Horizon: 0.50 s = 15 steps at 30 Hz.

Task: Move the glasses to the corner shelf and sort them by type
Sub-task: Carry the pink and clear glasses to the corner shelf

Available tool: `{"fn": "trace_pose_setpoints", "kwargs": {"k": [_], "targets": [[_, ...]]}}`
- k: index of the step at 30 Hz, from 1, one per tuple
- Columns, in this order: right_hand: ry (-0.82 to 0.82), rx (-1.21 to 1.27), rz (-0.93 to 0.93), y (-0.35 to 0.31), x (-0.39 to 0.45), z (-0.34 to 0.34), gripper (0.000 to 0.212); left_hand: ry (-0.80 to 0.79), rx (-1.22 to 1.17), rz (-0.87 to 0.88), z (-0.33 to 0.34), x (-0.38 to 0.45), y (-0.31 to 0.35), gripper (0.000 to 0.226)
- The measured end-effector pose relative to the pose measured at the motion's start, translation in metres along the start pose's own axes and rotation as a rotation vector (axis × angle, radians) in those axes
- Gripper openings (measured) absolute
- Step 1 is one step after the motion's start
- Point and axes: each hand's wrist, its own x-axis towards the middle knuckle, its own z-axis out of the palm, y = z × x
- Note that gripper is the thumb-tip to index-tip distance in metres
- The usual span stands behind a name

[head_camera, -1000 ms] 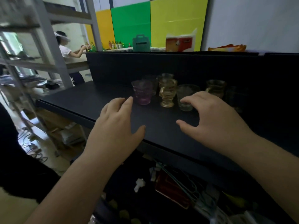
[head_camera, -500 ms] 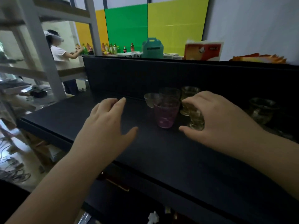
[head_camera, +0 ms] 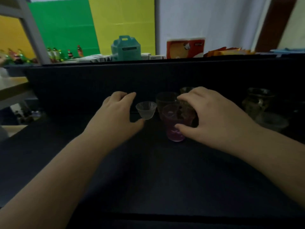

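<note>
Several glasses stand in a cluster at the back of the black shelf (head_camera: 148,171). A small clear ribbed cup (head_camera: 146,109) is at the left, with a tall clear tumbler (head_camera: 165,100) beside it. A purple glass (head_camera: 173,128) stands in front, and an amber glass (head_camera: 185,109) is right of it. My left hand (head_camera: 117,118) is spread just left of the ribbed cup, thumb near its base. My right hand (head_camera: 214,118) arches over the amber glass, fingertips above its rim and thumb against the purple glass. Firm contact is not plain for either hand.
Farther right on the shelf sit an amber handled glass (head_camera: 257,103) and a low clear glass (head_camera: 272,121). A black back panel (head_camera: 99,80) rises behind the glasses. Beyond it are a teal box (head_camera: 126,47), a red carton (head_camera: 185,47) and bottles (head_camera: 54,54). A grey rack post (head_camera: 33,32) stands at the left.
The view has closed in on the shelf. Both hands have reached forward to the glasses, the left now beside the ribbed cup and the right staying over the amber glass.
</note>
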Motion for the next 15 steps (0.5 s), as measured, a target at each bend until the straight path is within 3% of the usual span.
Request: {"fn": "trace_pose_setpoints", "kwargs": {"k": [9, 15], "targets": [[0.003, -0.067, 0.116, -0.028, 0.006, 0.003, 0.073, -0.245, -0.031, 0.051, 0.048, 0.077, -0.011, 0.095], [-0.005, -0.096, 0.167, -0.03, 0.007, 0.001, 0.073, -0.195, -0.052, 0.083, 0.074, 0.085, -0.007, 0.081]]}}
